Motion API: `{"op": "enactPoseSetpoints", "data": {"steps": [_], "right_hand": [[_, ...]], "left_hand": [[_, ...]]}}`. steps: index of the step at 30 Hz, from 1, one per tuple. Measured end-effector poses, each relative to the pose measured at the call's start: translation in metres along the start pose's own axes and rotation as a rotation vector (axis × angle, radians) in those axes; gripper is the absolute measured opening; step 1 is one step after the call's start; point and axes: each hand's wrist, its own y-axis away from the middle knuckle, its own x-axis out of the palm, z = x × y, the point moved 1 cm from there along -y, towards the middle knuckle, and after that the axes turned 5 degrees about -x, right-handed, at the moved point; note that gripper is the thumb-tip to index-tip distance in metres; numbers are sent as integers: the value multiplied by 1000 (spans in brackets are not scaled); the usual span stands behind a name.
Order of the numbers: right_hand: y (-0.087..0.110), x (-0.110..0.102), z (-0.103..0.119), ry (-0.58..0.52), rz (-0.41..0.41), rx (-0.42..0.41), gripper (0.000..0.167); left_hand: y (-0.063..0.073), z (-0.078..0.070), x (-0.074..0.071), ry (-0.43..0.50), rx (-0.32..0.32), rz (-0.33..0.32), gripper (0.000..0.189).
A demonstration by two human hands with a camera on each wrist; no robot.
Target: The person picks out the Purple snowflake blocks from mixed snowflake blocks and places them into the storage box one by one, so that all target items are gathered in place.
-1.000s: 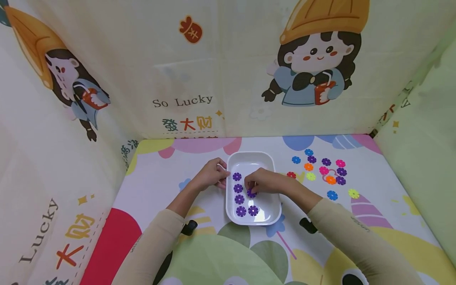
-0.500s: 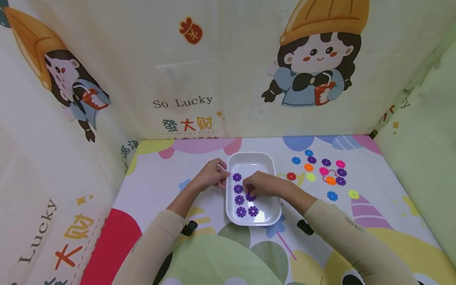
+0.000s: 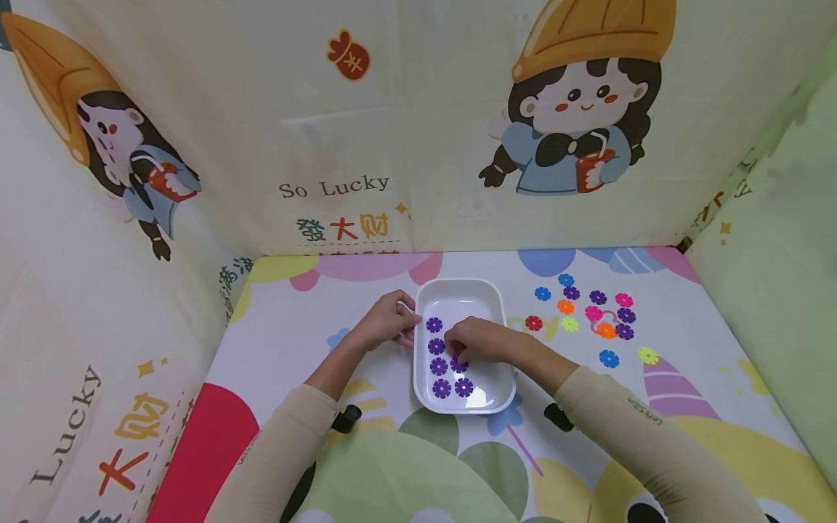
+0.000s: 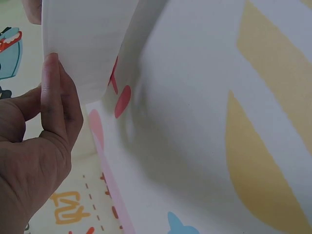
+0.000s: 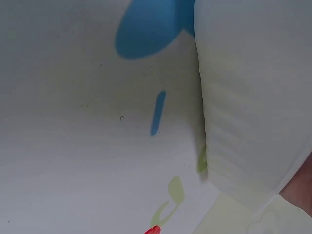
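A white tray (image 3: 495, 388) holds purple snowflake discs: several in a column on its left, and one (image 3: 463, 387) starting a second column. My left hand (image 3: 389, 319) pinches the tray's left rim; in the left wrist view its fingers (image 4: 51, 92) lie against the outer wall. Inside the tray my right hand (image 3: 480, 339) has its fingertips on another purple snowflake disc (image 3: 460, 365), just above the lone one and partly covered by the fingers. The right wrist view shows mostly the tray's outer wall (image 5: 248, 97), with a bit of the hand at the edge.
Loose snowflake discs lie right of the tray, among them a red one (image 3: 533, 323), an orange one (image 3: 607, 331), a blue one (image 3: 609, 358) and a yellow one (image 3: 649, 355). Patterned cloth (image 3: 451, 211) walls the table's back and sides.
My right hand has moved slightly down and toward the near end of the tray, bringing the purple snowflake disc closer to the lone one. The left hand and tray stay put.
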Motion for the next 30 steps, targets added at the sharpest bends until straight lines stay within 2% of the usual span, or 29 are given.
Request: {"op": "enactPoseSetpoints", "data": {"steps": [15,22,30], "right_hand": [[4,-3,4,-28,-26,7,9],[13,-7,7,-17,-103,-38,8],[33,-14,8,-14,-205,-83,13]], "left_hand": [[-2,1,0,-10,6,-11,28],[0,1,0,-16,-1,-19,27],[2,-1,1,-16,-7,-21,28]]}}
